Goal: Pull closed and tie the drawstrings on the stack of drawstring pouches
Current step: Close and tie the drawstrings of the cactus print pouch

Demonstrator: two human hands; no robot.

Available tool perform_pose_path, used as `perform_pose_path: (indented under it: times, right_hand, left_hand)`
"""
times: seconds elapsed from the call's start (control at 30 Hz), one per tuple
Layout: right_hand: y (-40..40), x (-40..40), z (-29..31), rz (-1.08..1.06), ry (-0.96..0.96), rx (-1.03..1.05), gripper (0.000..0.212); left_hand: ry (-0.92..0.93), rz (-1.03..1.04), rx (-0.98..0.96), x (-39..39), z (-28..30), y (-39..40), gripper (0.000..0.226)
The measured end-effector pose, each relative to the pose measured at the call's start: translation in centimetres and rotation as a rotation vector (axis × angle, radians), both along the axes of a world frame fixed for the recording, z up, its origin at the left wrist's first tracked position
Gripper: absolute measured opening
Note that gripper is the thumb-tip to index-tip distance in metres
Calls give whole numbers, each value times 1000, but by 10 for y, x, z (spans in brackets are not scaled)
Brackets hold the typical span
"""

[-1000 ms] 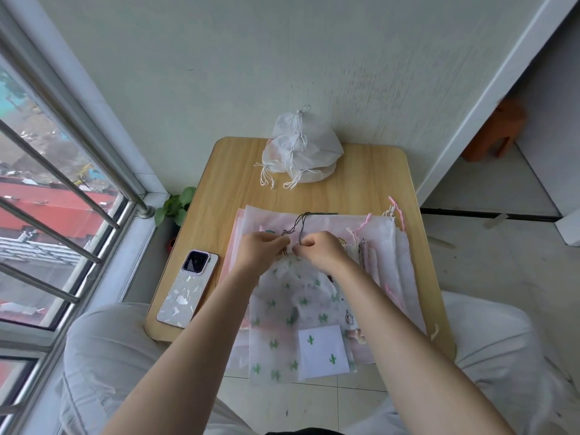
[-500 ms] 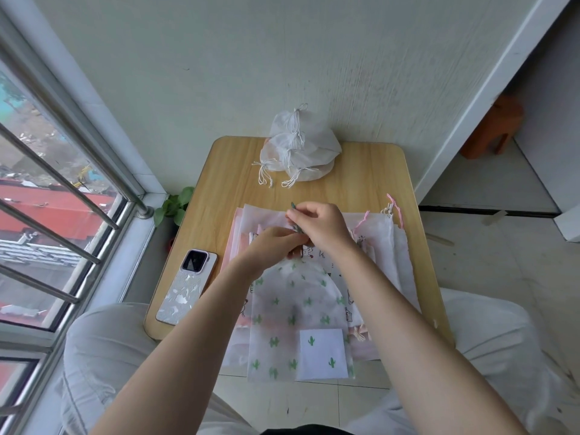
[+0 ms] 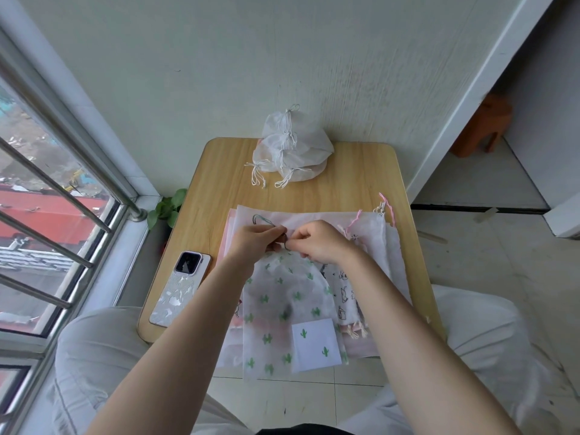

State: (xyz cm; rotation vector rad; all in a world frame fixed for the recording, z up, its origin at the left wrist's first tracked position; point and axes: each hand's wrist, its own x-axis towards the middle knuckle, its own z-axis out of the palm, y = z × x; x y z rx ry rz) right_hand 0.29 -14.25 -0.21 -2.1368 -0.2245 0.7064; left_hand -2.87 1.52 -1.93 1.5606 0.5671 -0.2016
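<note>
Right hand (image 3: 317, 243) dropped beside left hand (image 3: 254, 241), both pinching the drawstring (image 3: 284, 241).

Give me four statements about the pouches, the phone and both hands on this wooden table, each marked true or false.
1. Both hands, left hand and right hand, pinch the dark drawstring of the cactus-print translucent pouch. True.
2. The phone in its white patterned case lies right of the pouches. False: it lies to their left.
3. White tied pouches sit piled at the light wooden table's far edge. True.
4. The cactus pouch lies under the stack. False: it is on top.
</note>
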Motion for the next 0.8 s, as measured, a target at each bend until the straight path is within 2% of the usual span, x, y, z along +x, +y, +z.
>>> perform_pose_path:
  times: [0.2, 0.3, 0.4, 0.53, 0.63, 0.7, 0.8]
  right_hand:
    - [5, 1, -5, 90, 8, -24, 14]
    - [5, 3, -8, 57, -50, -65, 23]
    - [7, 11, -17, -99, -164, -74, 10]
    - [18, 14, -25, -144, 4, 109, 15]
    - [23, 14, -30, -171, 98, 164, 11]
    - [21, 14, -32, -165, 169, 186, 13]
    - [18, 13, -32, -142, 382, 318, 20]
  left_hand:
    - [22, -124, -53, 1, 1, 9, 17]
    - [-2, -167, 44, 2, 1, 12, 12]
    - [-43, -202, 190, 1, 2, 12, 15]
    - [-135, -190, 359, -3, -4, 12, 26]
    - [-245, -147, 480, -8, -8, 12, 24]
    - [-286, -76, 459, -11, -10, 11, 19]
    - [-285, 24, 362, -13, -13, 7, 12]
